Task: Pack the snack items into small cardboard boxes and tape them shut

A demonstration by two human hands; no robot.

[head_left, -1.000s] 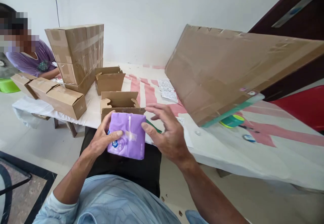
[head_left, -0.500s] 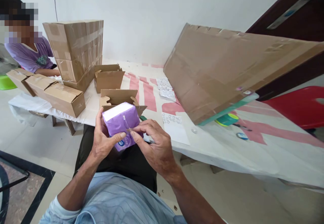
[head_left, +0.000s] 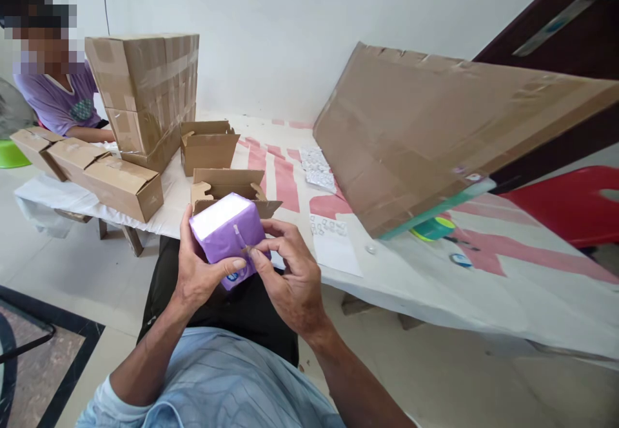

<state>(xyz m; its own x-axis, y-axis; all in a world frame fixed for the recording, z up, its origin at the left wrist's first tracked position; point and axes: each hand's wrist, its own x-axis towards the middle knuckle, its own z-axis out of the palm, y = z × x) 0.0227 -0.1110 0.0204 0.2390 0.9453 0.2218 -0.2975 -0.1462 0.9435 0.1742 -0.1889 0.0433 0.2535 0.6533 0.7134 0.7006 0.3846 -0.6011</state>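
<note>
A purple plastic-wrapped pack [head_left: 231, 238] with a white face on top is held over my lap, tilted. My left hand [head_left: 200, 270] grips it from the left side, thumb across the front. The thumb and index finger of my right hand [head_left: 293, 273] pinch together at a small strip on the pack's front, with the other fingers curled along its right side. Just behind the pack stands an open cardboard box [head_left: 228, 186] with its flaps raised, partly hidden by it. A second open box [head_left: 210, 151] is farther back on the table.
Taped cartons are stacked [head_left: 152, 86] at the back left, with a row of closed boxes [head_left: 123, 183] before them. A large cardboard sheet [head_left: 435, 138] leans at right, near a tape roll [head_left: 432, 229]. Marked paper [head_left: 336, 247] lies on the table. A person [head_left: 62, 99] sits far left.
The pack and both hands have shifted slightly left, and the pack has turned a little. The right fingers still pinch at the strip on its front.
</note>
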